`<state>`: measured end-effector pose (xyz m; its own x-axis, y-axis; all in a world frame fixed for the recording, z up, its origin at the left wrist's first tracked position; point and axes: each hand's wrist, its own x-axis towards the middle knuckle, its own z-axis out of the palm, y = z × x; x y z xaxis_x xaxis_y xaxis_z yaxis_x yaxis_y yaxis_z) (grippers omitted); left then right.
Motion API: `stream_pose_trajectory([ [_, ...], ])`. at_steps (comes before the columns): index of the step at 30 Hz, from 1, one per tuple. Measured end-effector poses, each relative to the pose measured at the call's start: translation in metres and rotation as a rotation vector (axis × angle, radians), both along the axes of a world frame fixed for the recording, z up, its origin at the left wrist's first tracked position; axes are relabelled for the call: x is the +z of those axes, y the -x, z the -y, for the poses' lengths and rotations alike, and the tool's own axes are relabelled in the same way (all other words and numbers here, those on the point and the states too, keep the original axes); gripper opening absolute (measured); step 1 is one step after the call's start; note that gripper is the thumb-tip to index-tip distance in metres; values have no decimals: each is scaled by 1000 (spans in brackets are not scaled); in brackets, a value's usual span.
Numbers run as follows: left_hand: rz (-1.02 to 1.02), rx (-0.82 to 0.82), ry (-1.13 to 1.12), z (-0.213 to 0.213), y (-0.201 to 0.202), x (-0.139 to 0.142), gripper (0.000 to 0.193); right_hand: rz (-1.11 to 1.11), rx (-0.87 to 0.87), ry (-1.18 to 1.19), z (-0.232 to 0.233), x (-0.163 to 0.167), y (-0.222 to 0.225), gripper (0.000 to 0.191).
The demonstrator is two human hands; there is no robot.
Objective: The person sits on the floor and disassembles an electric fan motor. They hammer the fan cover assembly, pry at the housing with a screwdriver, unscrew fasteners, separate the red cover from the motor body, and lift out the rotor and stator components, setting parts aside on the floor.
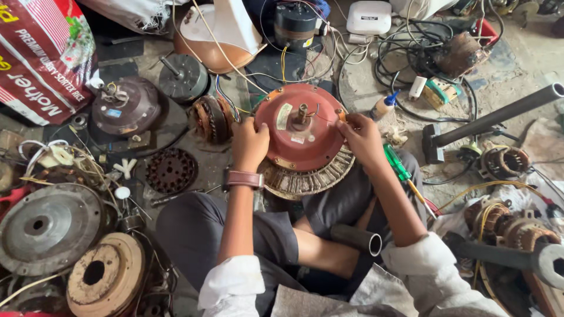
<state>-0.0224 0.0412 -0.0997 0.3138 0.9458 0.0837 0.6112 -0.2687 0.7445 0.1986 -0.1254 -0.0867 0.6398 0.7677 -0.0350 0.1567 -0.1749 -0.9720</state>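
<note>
Cluttered workshop floor point(517, 47), strewn with motor parts. Red fan-motor housing point(301, 126) centre, over lap, atop ribbed rotor point(305, 179). Left hand point(249, 144) closed on housing's left rim; right hand point(361, 138) pinching right rim. Thin wires point(282, 64) just behind housing. Green screwdriver point(396, 163) right of housing. Risk, judged: snagged wires, pinched fingers, housing slipping off.

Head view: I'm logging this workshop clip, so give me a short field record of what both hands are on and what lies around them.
setting: cluttered floor, person seated
left hand: grips the left edge of the red motor cover
right hand: fingers on the cover's right edge
under cover: stator ring on the lap
cover centre: short shaft stands up
near right hand: green screwdriver, small bottle
left side: grey disc, rusty disc
</note>
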Motion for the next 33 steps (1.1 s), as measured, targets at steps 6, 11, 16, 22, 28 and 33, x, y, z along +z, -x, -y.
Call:
stream_pose_trajectory([
  [6,82,7,145,-25,-7,-14,39,-69,-84,36,-22,0,-6,26],
  [11,607,-101,477,-35,10,-18,30,-97,-57,37,-28,-11,-13,25],
  [16,651,-146,819,-38,24,11,10,-147,-33,17,-24,-17,-20,25],
  [22,570,-128,828,-30,31,26,21,458,-74,107,-16,-22,-18,24],
  [28,724,-287,798,-23,37,12,26,768,-44,91,-16,-24,-12,27],
  [33,749,-369,763,-19,39,25,37,613,24,182,-23,-15,-24,29],
])
